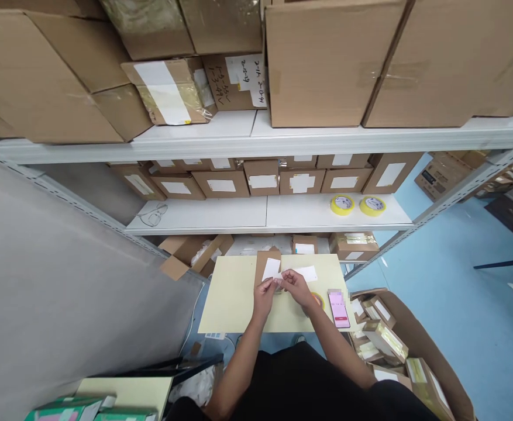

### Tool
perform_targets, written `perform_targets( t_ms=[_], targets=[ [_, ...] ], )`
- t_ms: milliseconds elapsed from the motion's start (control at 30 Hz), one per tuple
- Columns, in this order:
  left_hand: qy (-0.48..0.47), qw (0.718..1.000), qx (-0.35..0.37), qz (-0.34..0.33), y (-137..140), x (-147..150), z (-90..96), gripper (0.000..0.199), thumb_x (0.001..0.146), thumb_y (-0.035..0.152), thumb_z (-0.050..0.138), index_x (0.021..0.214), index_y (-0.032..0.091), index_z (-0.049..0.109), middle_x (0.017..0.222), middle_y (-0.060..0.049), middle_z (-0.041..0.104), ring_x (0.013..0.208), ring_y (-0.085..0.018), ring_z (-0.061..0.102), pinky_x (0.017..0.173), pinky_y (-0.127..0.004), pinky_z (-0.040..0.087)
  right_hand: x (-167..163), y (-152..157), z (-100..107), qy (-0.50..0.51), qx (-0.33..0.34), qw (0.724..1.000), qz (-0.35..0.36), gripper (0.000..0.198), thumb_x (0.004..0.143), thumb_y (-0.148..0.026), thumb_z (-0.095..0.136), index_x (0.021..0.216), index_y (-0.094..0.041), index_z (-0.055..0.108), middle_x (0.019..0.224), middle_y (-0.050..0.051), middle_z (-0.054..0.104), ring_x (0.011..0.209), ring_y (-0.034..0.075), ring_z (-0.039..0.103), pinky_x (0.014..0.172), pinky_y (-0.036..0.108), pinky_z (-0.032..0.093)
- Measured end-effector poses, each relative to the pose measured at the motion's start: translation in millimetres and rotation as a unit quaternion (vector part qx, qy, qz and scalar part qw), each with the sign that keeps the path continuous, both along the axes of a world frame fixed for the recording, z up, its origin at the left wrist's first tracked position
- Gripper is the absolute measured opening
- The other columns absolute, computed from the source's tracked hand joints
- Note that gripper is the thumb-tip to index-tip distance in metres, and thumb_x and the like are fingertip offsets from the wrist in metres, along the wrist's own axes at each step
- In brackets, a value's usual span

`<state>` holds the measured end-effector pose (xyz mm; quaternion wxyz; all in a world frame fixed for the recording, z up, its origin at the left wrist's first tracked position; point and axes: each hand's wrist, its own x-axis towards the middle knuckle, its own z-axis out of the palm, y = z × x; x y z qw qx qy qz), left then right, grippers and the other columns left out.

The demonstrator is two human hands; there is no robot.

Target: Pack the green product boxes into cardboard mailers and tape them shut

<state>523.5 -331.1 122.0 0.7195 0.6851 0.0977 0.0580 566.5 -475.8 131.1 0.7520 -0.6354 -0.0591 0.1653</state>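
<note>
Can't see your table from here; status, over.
Left grip and right grip pinching small pale piece. Cardboard box on table, white label up. Tape roll partly hidden by right wrist.

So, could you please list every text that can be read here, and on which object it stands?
"2-15-29": sideways handwriting, on the white label of an upper-shelf box; the line beside it is unclear.
"1-3-49", probably: on the same box's bare cardboard; its neighbouring line is uncertain.
Too small or blurred: phone screen, shelf tape rolls, floor carton.
No text distinguishable: held white slip.
</note>
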Motion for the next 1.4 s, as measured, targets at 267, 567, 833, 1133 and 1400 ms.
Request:
perform_targets(
  t_ms=[267, 567, 833, 1133, 1400],
  targets=[
    [0.048, 0.984, -0.152, 0.081, 90, 17, 1.2, 0.052, 0.074, 0.065, 0.082, 0.088, 0.015, 0.080, 0.080, -0.005, 0.074, 0.076, -0.019, 0.067, 0.071, -0.030, 0.053, 9, 47, 12, 0.032, 0.015, 0.999, -0.007, 0.036, 0.072, -0.049, 0.085, 0.071, -0.023, 0.060, 0.071, -0.002, 0.064, 0.067, 0.016, 0.058, 0.067, 0.029, 0.046],
    [0.014, 0.923, -0.164, 0.347, 260, 8, -22.2, 0.053, 0.076, 0.070, 0.075, 0.090, 0.019, 0.070, 0.088, -0.005, 0.076, 0.084, -0.022, 0.071, 0.075, -0.033, 0.055, 40, 136, -28, 0.080, 0.010, 0.972, -0.220, 0.034, 0.060, -0.039, 0.083, 0.081, -0.025, 0.060, 0.067, -0.003, 0.063, 0.057, 0.015, 0.055, 0.055, 0.027, 0.045],
    [-0.014, 0.905, -0.092, 0.414, 349, -42, -13.9, 0.053, 0.080, 0.071, 0.071, 0.092, 0.019, 0.065, 0.090, -0.004, 0.073, 0.087, -0.019, 0.069, 0.079, -0.029, 0.054, 84, 334, -60, 0.169, -0.056, 0.984, -0.018, 0.034, 0.050, -0.030, 0.085, 0.075, -0.021, 0.063, 0.061, -0.006, 0.063, 0.052, 0.010, 0.054, 0.054, 0.024, 0.047],
    [-0.015, 0.915, -0.023, 0.403, 390, -76, -16.6, 0.049, 0.089, 0.067, 0.064, 0.090, 0.019, 0.068, 0.083, -0.003, 0.069, 0.074, -0.017, 0.062, 0.069, -0.028, 0.049, 106, 453, -54, 0.222, -0.115, 0.968, 0.012, 0.031, 0.066, -0.035, 0.084, 0.081, -0.023, 0.060, 0.070, -0.003, 0.067, 0.057, 0.013, 0.062, 0.055, 0.023, 0.049],
    [-0.061, 0.959, 0.171, 0.217, 335, -46, -18.0, 0.022, 0.077, 0.047, 0.084, 0.076, 0.027, 0.075, 0.088, -0.008, 0.071, 0.092, -0.026, 0.065, 0.093, -0.040, 0.051, 18, 327, -35, 0.213, 0.020, 0.969, 0.126, 0.046, 0.082, -0.064, 0.075, 0.085, -0.018, 0.072, 0.082, 0.009, 0.077, 0.080, 0.020, 0.074, 0.069, 0.028, 0.057]
  ],
)
